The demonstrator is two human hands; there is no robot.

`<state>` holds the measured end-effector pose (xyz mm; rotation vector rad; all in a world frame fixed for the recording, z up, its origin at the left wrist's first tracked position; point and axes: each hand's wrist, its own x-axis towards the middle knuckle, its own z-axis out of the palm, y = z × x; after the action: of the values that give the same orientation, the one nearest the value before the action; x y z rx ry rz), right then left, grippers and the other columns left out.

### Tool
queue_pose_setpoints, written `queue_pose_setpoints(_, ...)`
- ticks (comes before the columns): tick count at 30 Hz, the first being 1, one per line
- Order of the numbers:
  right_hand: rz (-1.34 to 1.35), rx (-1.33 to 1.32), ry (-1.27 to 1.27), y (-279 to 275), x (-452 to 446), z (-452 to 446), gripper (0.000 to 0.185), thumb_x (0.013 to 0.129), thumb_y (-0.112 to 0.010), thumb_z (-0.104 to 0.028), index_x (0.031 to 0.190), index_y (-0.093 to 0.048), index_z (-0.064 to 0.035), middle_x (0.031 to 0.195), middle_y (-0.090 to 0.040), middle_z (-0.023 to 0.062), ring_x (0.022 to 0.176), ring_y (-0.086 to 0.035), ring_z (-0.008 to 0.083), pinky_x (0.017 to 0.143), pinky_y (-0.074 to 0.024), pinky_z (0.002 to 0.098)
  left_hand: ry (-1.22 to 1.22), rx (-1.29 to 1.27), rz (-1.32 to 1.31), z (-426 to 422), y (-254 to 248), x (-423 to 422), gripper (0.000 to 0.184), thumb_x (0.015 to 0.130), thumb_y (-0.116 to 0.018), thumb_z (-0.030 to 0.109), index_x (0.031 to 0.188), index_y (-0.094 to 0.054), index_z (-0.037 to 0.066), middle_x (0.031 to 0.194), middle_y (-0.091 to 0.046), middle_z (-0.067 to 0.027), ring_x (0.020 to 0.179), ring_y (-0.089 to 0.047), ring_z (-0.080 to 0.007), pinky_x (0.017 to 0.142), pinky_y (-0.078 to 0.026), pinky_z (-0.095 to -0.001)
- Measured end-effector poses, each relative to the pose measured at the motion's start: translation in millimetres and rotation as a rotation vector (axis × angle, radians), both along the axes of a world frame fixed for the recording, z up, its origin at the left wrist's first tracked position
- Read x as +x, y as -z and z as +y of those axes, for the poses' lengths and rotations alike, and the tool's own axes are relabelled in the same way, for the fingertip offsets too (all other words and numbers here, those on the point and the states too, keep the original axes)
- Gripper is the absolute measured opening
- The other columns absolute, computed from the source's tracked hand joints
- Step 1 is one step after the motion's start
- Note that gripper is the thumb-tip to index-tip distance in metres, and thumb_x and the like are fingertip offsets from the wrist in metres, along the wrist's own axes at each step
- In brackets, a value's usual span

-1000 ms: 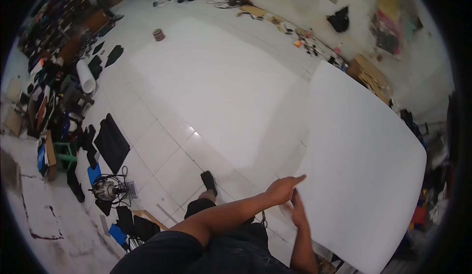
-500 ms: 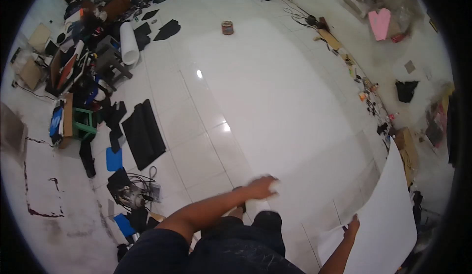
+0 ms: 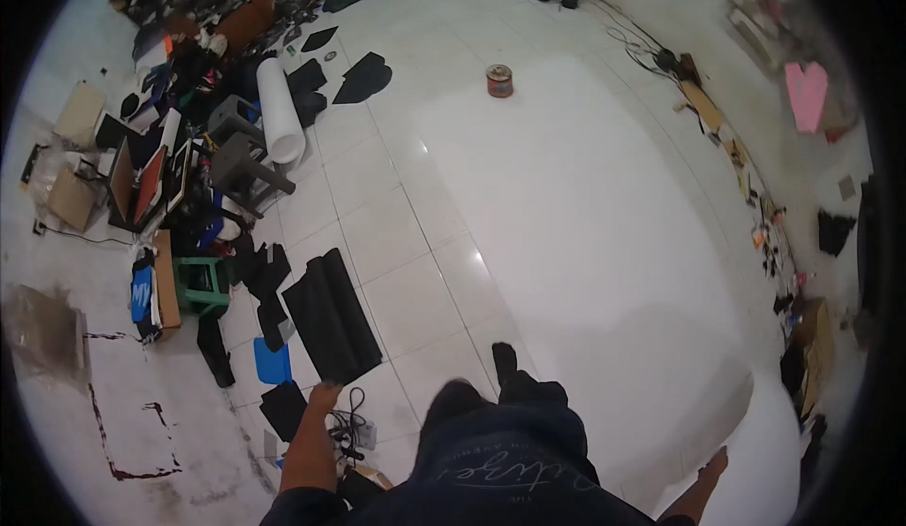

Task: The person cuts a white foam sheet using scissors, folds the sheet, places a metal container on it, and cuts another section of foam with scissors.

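Right hand (image 3: 714,467): beside or against the curled near-right part of the white sheet (image 3: 772,441); grip unclear, cannot tell whether clenched. Left hand (image 3: 326,396): out beside the black material (image 3: 332,318), near the cables (image 3: 349,424); its grip also cannot be told. Sheet spans much of the floor (image 3: 382,233), towards its right edge. Judged mostly laid flat; curled part not yet down. Farther off, tin (image 3: 499,83) stands upright near the sheet's far end.
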<state>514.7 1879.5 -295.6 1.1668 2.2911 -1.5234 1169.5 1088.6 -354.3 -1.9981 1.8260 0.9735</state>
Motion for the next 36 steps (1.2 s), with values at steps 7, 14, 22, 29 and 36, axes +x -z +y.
queue_pose_setpoints(7, 0.202, -0.104, 0.042, 26, -93, -246, 0.054, 0.098, -0.046, -0.038, 0.128, -0.048, 0.0061, 0.12, -0.06, 0.0183, 0.104, -0.061, 0.0345, 0.088, -0.051, 0.0501, -0.442, 0.501, -0.29, -83, -19, 62, 0.035, 0.09, -0.06, 0.033, 0.109, -0.065, 0.005, 0.102, -0.066, -0.0149, 0.088, -0.066, -0.0316, 0.076, -0.055, -0.0466)
queue_pose_setpoints(14, 0.153, 0.008, 0.043, 28, -165, -463, 0.056, 0.098, -0.049, -0.039, 0.129, -0.047, 0.0071, 0.125, -0.057, 0.0189, 0.108, -0.059, 0.0342, 0.091, -0.0502, 0.046, 0.119, 0.338, -0.32, -380, 40, 13, 0.042, 0.091, -0.056, 0.043, 0.1, -0.07, 0.005, 0.09, -0.068, -0.0187, 0.088, -0.067, -0.0324, 0.081, -0.05, -0.0463)
queue_pose_setpoints(22, 0.216, -0.142, 0.034, 25, -209, -703, 0.064, 0.094, -0.055, -0.045, 0.137, -0.044, 0.001, 0.133, -0.053, 0.0171, 0.117, -0.055, 0.0347, 0.093, -0.0495, 0.0481, 0.129, -0.211, 0.578, -738, -71, -335, 0.045, 0.09, -0.065, 0.028, 0.123, -0.058, -0.002, 0.112, -0.066, -0.0157, 0.105, -0.062, -0.0239, 0.092, -0.049, -0.0338)
queue_pose_setpoints(29, 0.236, -0.151, 0.043, 66, -276, -899, 0.065, 0.093, -0.055, -0.047, 0.135, -0.045, 0.0015, 0.132, -0.053, 0.0173, 0.117, -0.055, 0.0367, 0.094, -0.0491, 0.0493, 0.099, -0.049, 0.412, -888, -41, -391, 0.055, 0.087, -0.067, 0.039, 0.124, -0.059, -0.001, 0.116, -0.065, -0.0162, 0.105, -0.062, -0.0248, 0.095, -0.047, -0.0349)
queue_pose_setpoints(36, 0.186, -0.073, 0.117, 71, -326, -1096, 0.058, 0.095, -0.053, -0.043, 0.131, -0.048, 0.0022, 0.128, -0.056, 0.0169, 0.114, -0.056, 0.0341, 0.095, -0.0484, 0.0486, -0.263, 0.491, -0.086, -1006, 12, -309, 0.042, 0.083, -0.071, 0.041, 0.092, -0.065, 0.0, 0.075, -0.06, -0.0085, 0.069, -0.06, -0.0252, 0.064, -0.052, -0.0422)
